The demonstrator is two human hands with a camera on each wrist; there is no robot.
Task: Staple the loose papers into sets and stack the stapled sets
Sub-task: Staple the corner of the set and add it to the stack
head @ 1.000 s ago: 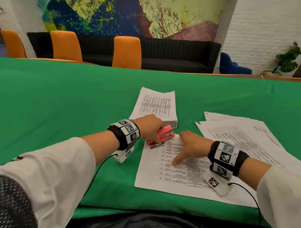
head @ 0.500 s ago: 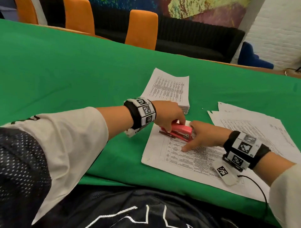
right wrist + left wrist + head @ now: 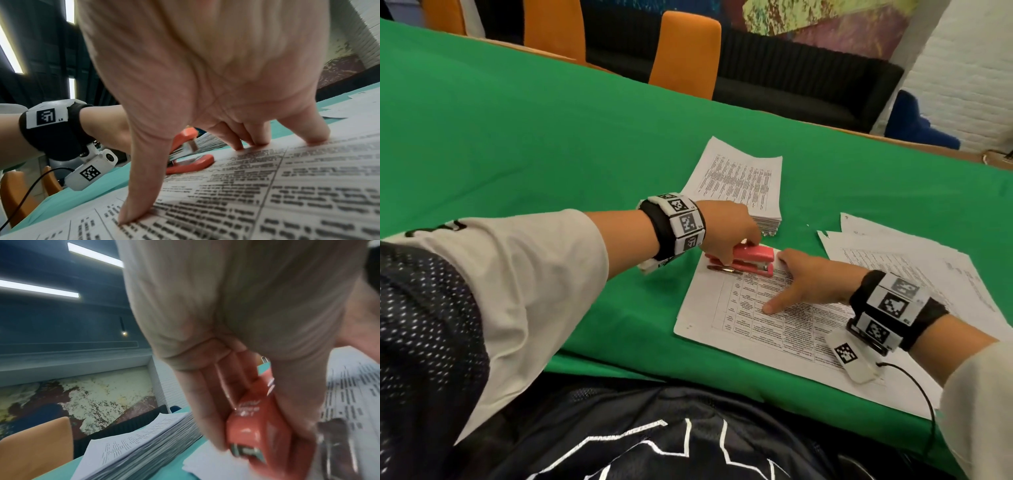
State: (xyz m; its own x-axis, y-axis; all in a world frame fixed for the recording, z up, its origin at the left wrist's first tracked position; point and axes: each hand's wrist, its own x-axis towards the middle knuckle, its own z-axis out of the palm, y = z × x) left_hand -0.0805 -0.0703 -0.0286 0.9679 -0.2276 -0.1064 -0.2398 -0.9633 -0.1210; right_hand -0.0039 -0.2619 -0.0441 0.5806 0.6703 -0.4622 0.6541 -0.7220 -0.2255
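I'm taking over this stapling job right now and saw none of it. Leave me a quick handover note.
Left hand grips the pink stapler at the top-left corner of the paper set.
Right hand presses that set flat with spread fingers.
Neat pile lies behind; loose sheets lie to the right.
Whether the staple is in cannot be seen. Left: stack this set, then do the loose sheets.

a pink stapler (image 3: 739,261) sits over the far left corner of a printed paper set (image 3: 774,318), its mouth around that corner, top arm level. the set lies flat on the green counter (image 3: 551,144), covered in table text. just beyond the stapler stands a thick, squared stack of sheets (image 3: 743,185). to the right of the stapler, well apart, a looser fanned pile of papers (image 3: 914,260) lies flat.
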